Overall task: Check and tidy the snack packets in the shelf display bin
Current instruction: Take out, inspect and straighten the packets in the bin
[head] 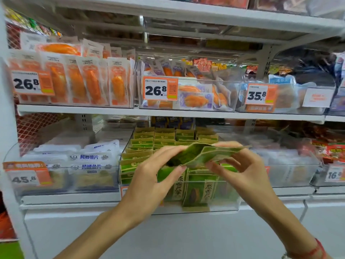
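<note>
Here both grips are pinching a small bunch of green packets (pixel 201 154): the left hand (pixel 158 176) is clamping its left end, the right hand (pixel 240 165) its right end. The bunch is hanging just above the clear display bin (pixel 220 208), which is holding rows of matching green packets on the lower shelf (pixel 74 198).

Upper shelf price tags: 26.8 (pixel 32 83), 26.8 (pixel 160 90), 35.8 (pixel 260 95). Lower shelf price tags: 45.8 (pixel 26 177), partly cut-off 16 (pixel 335 173). Green packets (pixel 209 189) carry Chinese characters.
</note>
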A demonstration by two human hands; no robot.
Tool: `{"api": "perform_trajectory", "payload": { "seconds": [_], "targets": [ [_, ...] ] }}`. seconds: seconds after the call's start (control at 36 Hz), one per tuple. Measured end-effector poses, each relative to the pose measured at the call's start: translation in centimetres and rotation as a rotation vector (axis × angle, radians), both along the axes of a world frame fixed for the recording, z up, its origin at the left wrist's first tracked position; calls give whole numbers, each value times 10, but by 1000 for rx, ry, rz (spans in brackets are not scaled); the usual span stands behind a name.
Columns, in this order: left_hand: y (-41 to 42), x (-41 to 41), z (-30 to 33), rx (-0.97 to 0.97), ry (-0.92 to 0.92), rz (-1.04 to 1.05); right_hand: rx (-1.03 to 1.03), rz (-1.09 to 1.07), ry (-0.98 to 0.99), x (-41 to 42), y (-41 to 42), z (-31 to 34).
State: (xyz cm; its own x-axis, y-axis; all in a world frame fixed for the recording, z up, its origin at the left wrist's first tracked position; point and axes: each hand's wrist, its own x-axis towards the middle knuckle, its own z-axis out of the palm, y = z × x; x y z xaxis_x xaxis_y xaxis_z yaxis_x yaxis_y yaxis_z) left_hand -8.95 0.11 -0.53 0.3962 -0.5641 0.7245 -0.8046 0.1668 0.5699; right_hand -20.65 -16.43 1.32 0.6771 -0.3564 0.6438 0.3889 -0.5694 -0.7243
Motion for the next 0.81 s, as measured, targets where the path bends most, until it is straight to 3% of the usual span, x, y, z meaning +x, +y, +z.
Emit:
{"api": "perform_trajectory", "payload": {
  "seconds": [0.19,0.42,0.64,0.81],
  "targets": [
    [-18,39,33,261,5,-4,-81,-91,-194,-2,-29,18],
    [-97,129,52,806,-7,104,-137,-256,-240,35,-81,29],
    [-172,183,43,1050,-219,280,-235,-256,-161,70,-116,31],
    [-173,191,39,1136,-247,216,-363,-246,-97,83,-132,29]
  ]
}}
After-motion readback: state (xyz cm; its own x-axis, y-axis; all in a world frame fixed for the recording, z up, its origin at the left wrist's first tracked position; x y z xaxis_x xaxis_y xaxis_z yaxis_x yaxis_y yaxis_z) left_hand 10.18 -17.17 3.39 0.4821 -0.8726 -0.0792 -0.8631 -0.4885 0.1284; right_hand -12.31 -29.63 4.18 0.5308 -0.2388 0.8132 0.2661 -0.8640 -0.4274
